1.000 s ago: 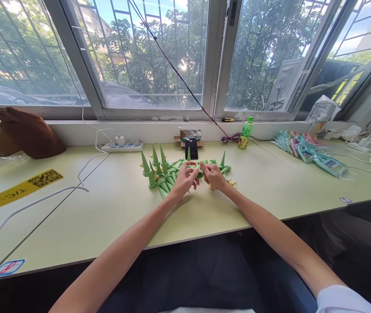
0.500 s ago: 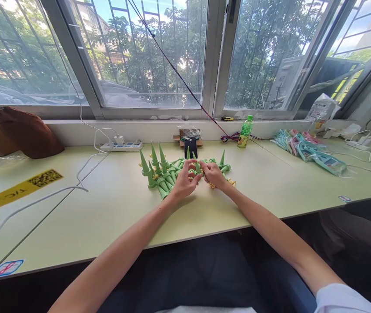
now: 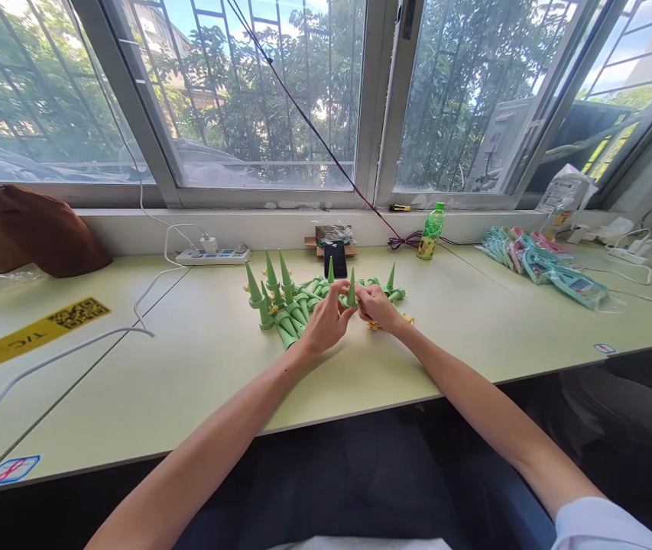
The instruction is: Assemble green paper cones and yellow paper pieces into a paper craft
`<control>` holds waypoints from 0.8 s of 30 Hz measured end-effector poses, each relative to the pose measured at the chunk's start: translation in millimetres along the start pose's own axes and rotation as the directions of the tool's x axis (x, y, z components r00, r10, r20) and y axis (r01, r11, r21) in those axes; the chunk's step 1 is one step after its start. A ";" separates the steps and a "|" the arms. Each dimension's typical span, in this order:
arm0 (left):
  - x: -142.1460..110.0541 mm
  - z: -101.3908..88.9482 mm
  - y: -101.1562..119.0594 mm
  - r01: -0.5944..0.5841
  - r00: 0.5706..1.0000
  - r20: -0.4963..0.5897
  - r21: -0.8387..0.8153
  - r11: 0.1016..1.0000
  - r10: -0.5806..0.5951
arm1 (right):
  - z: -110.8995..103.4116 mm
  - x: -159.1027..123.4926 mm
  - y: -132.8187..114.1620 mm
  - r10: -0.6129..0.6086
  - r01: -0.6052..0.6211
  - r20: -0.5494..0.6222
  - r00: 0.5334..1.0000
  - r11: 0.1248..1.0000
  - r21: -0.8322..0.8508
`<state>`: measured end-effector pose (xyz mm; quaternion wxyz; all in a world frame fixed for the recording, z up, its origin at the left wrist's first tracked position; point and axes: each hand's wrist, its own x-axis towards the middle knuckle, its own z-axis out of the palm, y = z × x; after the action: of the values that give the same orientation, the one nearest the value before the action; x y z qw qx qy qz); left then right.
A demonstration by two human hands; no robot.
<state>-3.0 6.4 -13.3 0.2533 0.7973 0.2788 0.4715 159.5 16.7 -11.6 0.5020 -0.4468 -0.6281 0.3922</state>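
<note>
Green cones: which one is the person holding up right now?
The upright green cone between the fingers of the left hand and the right hand; the others stand or lie clustered on the table.

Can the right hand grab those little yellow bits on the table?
Probably yes: the yellow bits lie right by the right hand, partly hidden by it, with nothing else seen in the way. It looks busy at a green cone, though, so it may need freeing first.
</note>
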 end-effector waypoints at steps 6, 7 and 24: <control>1.4 -1.3 0.1 -0.025 1.000 0.007 0.136 0.990 0.025 | 0.0 -2.5 -7.6 0.115 -0.120 0.040 0.993 0.983 0.137; 1.5 -0.9 -0.4 -0.033 0.999 0.014 0.167 0.985 0.031 | -0.1 -2.8 -8.5 0.132 -0.138 0.049 0.990 0.978 0.159; 8.2 4.1 2.6 0.101 0.987 -0.115 -0.127 0.987 -0.116 | 4.3 -0.5 -7.2 0.132 -0.145 0.070 0.989 0.961 0.236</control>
<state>4.5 9.5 -8.3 0.3089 0.7339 0.3079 0.5207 154.1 13.9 -5.7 0.5067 -0.4149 -0.5563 0.5115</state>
